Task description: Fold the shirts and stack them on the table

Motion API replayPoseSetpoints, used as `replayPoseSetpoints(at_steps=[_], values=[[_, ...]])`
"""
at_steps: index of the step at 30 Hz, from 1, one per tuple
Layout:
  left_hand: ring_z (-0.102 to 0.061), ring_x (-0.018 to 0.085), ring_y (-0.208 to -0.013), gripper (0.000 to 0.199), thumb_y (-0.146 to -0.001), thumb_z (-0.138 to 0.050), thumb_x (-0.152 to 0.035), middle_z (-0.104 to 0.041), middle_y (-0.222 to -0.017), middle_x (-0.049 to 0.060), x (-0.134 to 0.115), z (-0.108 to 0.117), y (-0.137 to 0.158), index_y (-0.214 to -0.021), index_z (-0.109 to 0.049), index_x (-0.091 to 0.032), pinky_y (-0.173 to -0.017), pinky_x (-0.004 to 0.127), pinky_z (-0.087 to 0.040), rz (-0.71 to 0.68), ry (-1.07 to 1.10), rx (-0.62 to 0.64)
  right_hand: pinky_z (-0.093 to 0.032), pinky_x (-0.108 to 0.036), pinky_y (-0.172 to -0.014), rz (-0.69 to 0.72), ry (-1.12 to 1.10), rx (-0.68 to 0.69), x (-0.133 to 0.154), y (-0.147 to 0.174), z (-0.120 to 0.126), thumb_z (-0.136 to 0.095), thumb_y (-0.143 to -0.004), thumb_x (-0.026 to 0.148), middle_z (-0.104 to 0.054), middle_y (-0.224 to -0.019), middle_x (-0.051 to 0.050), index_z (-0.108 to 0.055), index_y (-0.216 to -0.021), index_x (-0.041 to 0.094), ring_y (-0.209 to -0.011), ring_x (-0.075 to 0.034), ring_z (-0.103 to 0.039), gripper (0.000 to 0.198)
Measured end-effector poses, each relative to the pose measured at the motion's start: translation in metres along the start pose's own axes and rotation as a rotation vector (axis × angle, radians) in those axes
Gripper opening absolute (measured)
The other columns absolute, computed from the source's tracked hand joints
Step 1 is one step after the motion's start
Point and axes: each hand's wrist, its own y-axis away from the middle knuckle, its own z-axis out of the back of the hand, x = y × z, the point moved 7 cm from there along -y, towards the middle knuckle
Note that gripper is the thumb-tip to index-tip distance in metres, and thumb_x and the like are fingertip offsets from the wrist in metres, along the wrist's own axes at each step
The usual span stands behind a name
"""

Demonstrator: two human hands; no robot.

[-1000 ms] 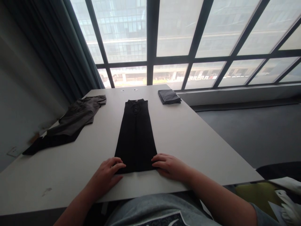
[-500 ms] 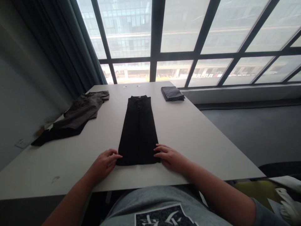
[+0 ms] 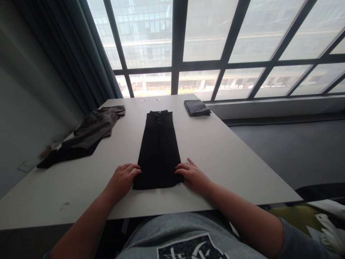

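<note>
A black collared shirt (image 3: 159, 147), folded into a long narrow strip, lies flat with its buttoned collar at the far end. My left hand (image 3: 122, 181) pinches its left edge a little above the near end, fingertips over the cloth. On the opposite edge, at about the same height, my right hand (image 3: 195, 178) grips the fabric between fingers and thumb, one finger lifted away. Near the right hand the shirt's bottom corner curls slightly.
The white table (image 3: 215, 154) carries a rumpled pile of dark grey and black clothes (image 3: 91, 129) at the left. A folded grey garment with striped layers (image 3: 197, 108) sits at the far right. Beyond the table stand large windows and a dark curtain (image 3: 67, 50).
Both hands have slid a short way up the shirt's side edges, away from me, and their fingers have closed on the cloth. The shirt stays in place.
</note>
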Motion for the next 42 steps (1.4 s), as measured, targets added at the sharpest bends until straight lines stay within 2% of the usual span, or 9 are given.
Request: replayPoseSetpoints(at_steps=[5,12,16,19,24,28,32,38,42], values=[[-0.066,0.027,-0.127,0.057,-0.074,-0.052,0.004,-0.075,-0.133,0.005,-0.013,0.003,0.004,-0.116,-0.075,-0.027,-0.108,0.047,-0.052,-0.140,0.040,0.028,-0.028,-0.063,-0.127,0.101,-0.074,-0.018,-0.007,0.004,0.001,-0.059,-0.092,0.007,-0.078,-0.123,-0.009,-0.075,-0.119,0.024,-0.123,-0.024,-0.070,0.036],[-0.076,0.020,-0.105,0.051,-0.080,-0.051,0.003,-0.081,-0.117,0.004,-0.050,0.010,0.007,-0.119,-0.072,-0.023,-0.099,0.038,-0.058,-0.298,0.182,0.034,-0.037,-0.054,-0.125,0.127,-0.148,-0.005,0.000,0.022,0.025,-0.057,-0.099,0.017,-0.080,-0.108,-0.008,-0.075,-0.111,0.023,-0.104,-0.023,-0.076,0.023],[-0.078,0.019,-0.097,0.030,-0.095,-0.055,-0.011,-0.082,-0.106,0.004,-0.055,0.023,0.000,-0.115,-0.072,-0.024,-0.090,0.033,-0.060,-0.207,0.321,0.010,-0.057,-0.036,-0.094,0.022,-0.246,-0.026,0.004,0.022,0.052,-0.053,-0.106,0.029,-0.079,-0.099,-0.007,-0.074,-0.105,0.023,-0.095,-0.022,-0.074,0.022],[-0.077,0.019,-0.090,0.019,-0.100,-0.057,-0.025,-0.082,-0.103,0.005,-0.039,0.038,-0.020,-0.111,-0.073,-0.023,-0.079,0.028,-0.061,-0.078,0.399,-0.048,-0.054,-0.031,-0.074,-0.062,-0.280,-0.067,-0.007,0.004,0.072,-0.053,-0.106,0.037,-0.076,-0.084,-0.005,-0.072,-0.095,0.021,-0.076,-0.020,-0.069,0.028],[-0.063,0.013,-0.059,0.026,-0.099,-0.057,-0.041,-0.076,-0.084,0.002,-0.002,0.048,-0.072,-0.106,-0.071,-0.020,-0.055,0.023,-0.050,0.080,0.417,-0.048,-0.049,-0.030,-0.069,-0.159,-0.317,-0.101,-0.048,-0.046,0.089,-0.056,-0.100,0.046,-0.068,-0.075,-0.001,-0.072,-0.090,0.020,-0.072,-0.018,-0.061,0.032],[-0.064,0.014,-0.061,0.028,-0.097,-0.058,-0.045,-0.074,-0.080,0.000,0.027,0.039,-0.102,-0.103,-0.070,-0.020,-0.062,0.026,-0.050,0.120,0.408,-0.066,-0.048,-0.028,-0.063,-0.267,-0.407,-0.056,-0.090,-0.080,0.078,-0.059,-0.095,0.047,-0.065,-0.070,0.001,-0.073,-0.092,0.019,-0.068,-0.017,-0.059,0.032],[-0.068,0.017,-0.068,0.029,-0.095,-0.059,-0.046,-0.074,-0.078,0.000,0.055,0.011,-0.117,-0.103,-0.071,-0.020,-0.069,0.028,-0.050,0.163,0.403,-0.040,-0.046,-0.027,-0.061,-0.322,-0.401,-0.009,-0.117,-0.097,0.060,-0.057,-0.094,0.042,-0.065,-0.070,0.001,-0.075,-0.096,0.018,-0.066,-0.016,-0.059,0.030],[-0.065,0.018,-0.070,0.030,-0.094,-0.061,-0.046,-0.073,-0.081,0.000,0.078,-0.034,-0.123,-0.107,-0.074,-0.022,-0.072,0.029,-0.050,0.223,0.330,0.005,-0.046,-0.029,-0.072,-0.281,-0.086,-0.006,-0.131,-0.096,0.043,-0.066,-0.090,0.027,-0.071,-0.080,-0.002,-0.075,-0.089,0.019,-0.075,-0.018,-0.061,0.012],[-0.069,0.023,-0.091,0.031,-0.093,-0.064,-0.040,-0.076,-0.101,0.006,0.081,-0.041,-0.121,-0.116,-0.072,-0.022,-0.087,0.036,-0.054,0.198,0.276,0.001,-0.052,-0.035,-0.085,-0.240,-0.008,-0.035,-0.131,-0.093,0.038,-0.071,-0.088,0.020,-0.073,-0.092,-0.005,-0.075,-0.105,0.020,-0.088,-0.023,-0.065,0.018]])
